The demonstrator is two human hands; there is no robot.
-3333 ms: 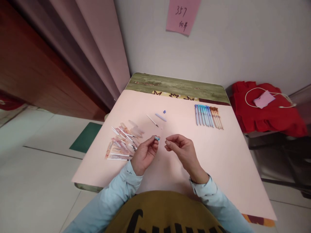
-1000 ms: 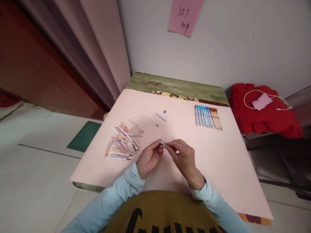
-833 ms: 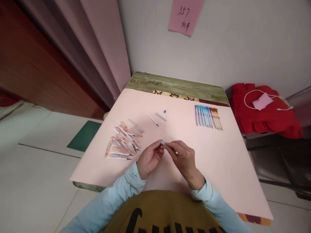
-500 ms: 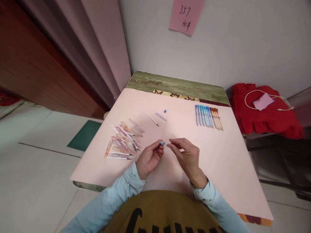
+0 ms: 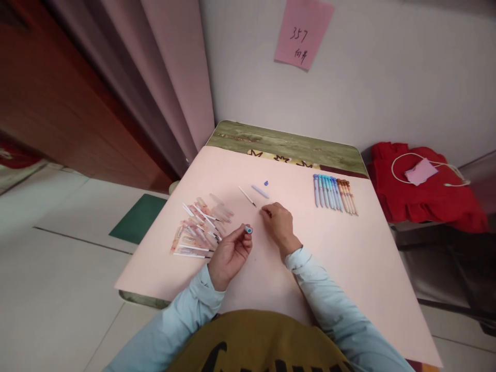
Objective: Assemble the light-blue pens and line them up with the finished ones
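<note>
My left hand [image 5: 231, 257] pinches a small pen part [image 5: 248, 230], pale with a blue-green ring at the end that faces me. My right hand [image 5: 279, 225] has its fingertips pressed together at the paper, and whatever lies between them is hidden. Just beyond those fingertips is a white pen refill [image 5: 247, 196] with a dark tip. Beside it lies a lavender pen barrel [image 5: 260, 191], and a small blue pen topper [image 5: 266, 183] sits a little farther back.
Left of my hands, clear pen barrels and white refills lie in a loose pile [image 5: 199, 227]. Blue and brown pens [image 5: 335, 194] stand in a neat row at the far right. Pink paper [image 5: 349, 268] covers the table, and a red cloth [image 5: 426, 191] with a cable is beyond its right edge.
My right hand has moved forward and left, down to the paper where a tiny pale piece lay. My left hand has shifted slightly left, still holding the pen part.
</note>
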